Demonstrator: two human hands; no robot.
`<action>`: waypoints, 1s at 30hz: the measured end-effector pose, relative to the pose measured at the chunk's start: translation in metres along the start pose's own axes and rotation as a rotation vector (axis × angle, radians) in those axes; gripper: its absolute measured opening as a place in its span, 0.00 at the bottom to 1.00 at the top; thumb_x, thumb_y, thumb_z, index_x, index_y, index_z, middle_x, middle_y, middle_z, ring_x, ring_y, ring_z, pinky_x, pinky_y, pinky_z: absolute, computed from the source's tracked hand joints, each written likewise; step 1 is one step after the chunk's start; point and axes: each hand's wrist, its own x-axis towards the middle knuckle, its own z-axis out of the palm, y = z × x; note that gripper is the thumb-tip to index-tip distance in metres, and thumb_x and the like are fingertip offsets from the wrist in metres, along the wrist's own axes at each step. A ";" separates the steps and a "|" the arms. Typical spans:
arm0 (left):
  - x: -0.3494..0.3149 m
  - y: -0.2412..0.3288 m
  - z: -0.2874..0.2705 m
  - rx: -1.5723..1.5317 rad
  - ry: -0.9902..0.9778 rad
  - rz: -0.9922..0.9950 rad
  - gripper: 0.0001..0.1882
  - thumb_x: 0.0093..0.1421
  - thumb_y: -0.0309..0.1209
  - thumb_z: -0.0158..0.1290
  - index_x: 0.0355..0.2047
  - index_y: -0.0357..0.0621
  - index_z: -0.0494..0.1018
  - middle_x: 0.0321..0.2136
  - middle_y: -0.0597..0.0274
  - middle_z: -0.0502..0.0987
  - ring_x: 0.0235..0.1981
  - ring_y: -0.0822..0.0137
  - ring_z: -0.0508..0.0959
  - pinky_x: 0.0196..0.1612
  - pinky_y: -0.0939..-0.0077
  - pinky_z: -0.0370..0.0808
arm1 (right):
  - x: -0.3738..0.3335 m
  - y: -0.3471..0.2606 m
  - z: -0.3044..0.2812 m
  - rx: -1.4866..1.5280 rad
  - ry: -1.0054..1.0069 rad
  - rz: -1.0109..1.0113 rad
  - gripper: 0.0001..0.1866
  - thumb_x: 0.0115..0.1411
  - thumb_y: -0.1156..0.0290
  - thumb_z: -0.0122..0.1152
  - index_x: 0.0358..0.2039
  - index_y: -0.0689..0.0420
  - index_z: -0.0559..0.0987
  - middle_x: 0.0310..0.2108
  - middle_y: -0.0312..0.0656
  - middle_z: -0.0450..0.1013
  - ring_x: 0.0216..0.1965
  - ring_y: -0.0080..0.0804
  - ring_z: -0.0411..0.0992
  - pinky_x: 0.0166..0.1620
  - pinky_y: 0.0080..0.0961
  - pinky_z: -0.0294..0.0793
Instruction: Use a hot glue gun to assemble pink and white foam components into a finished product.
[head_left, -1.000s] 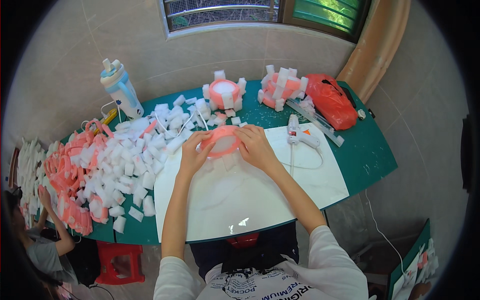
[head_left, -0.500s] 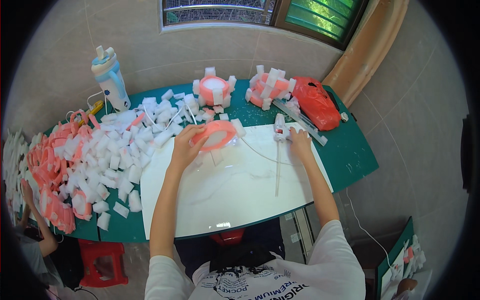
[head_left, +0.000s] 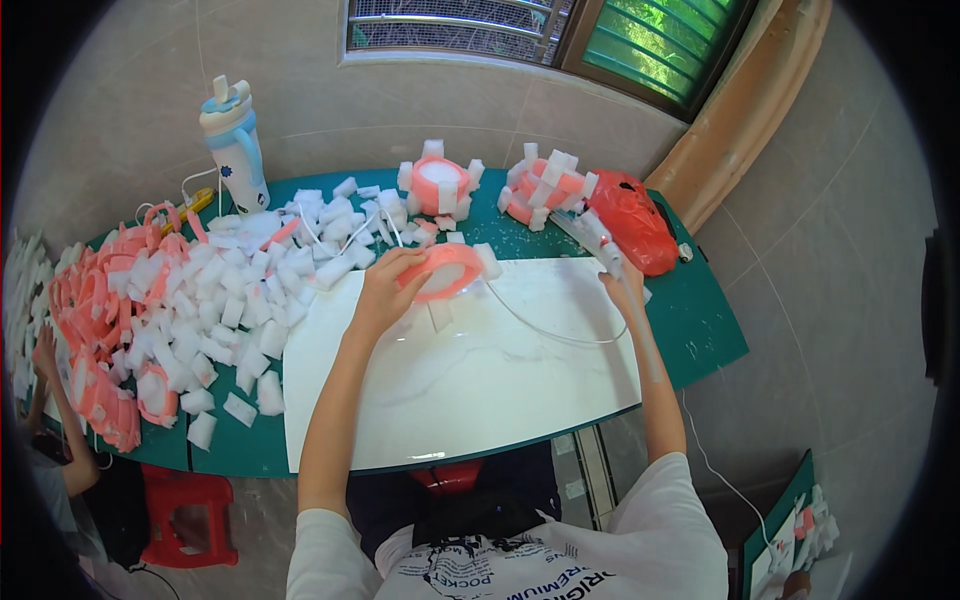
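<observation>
Two hands working: left hand fingers pinching pink ring w/ white foam blocks over white board on table, right hand gripping glue gun; ring's probably light, squashy, best held by rim.

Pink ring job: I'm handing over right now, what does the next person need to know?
Left hand holds the pink ring on the white board, one white foam block already on its rim.
Right hand is at the glue gun beside the red bag.
Done: two block-covered rings at the back.
Left: loose foam blocks and bare pink rings piled on the left.
</observation>
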 end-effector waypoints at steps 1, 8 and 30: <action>-0.001 -0.001 -0.002 0.001 -0.002 -0.001 0.12 0.49 0.24 0.57 0.34 0.32 0.73 0.37 0.53 0.75 0.37 0.57 0.76 0.40 0.73 0.71 | -0.001 -0.011 -0.004 -0.008 -0.020 0.093 0.22 0.43 0.70 0.61 0.40 0.63 0.72 0.30 0.58 0.72 0.28 0.51 0.72 0.34 0.37 0.69; 0.000 -0.001 -0.003 0.002 -0.015 -0.023 0.12 0.51 0.25 0.55 0.36 0.32 0.73 0.39 0.52 0.75 0.39 0.57 0.75 0.43 0.73 0.71 | -0.024 -0.076 -0.028 0.850 -0.198 0.418 0.12 0.53 0.72 0.55 0.36 0.65 0.72 0.13 0.39 0.64 0.11 0.21 0.59 0.12 0.18 0.53; -0.005 -0.001 -0.001 0.039 0.022 -0.011 0.14 0.49 0.26 0.57 0.37 0.36 0.73 0.38 0.54 0.77 0.34 0.60 0.76 0.36 0.75 0.72 | -0.070 -0.175 0.015 0.979 -0.603 0.301 0.10 0.45 0.75 0.52 0.29 0.67 0.71 0.12 0.41 0.63 0.09 0.23 0.57 0.12 0.20 0.52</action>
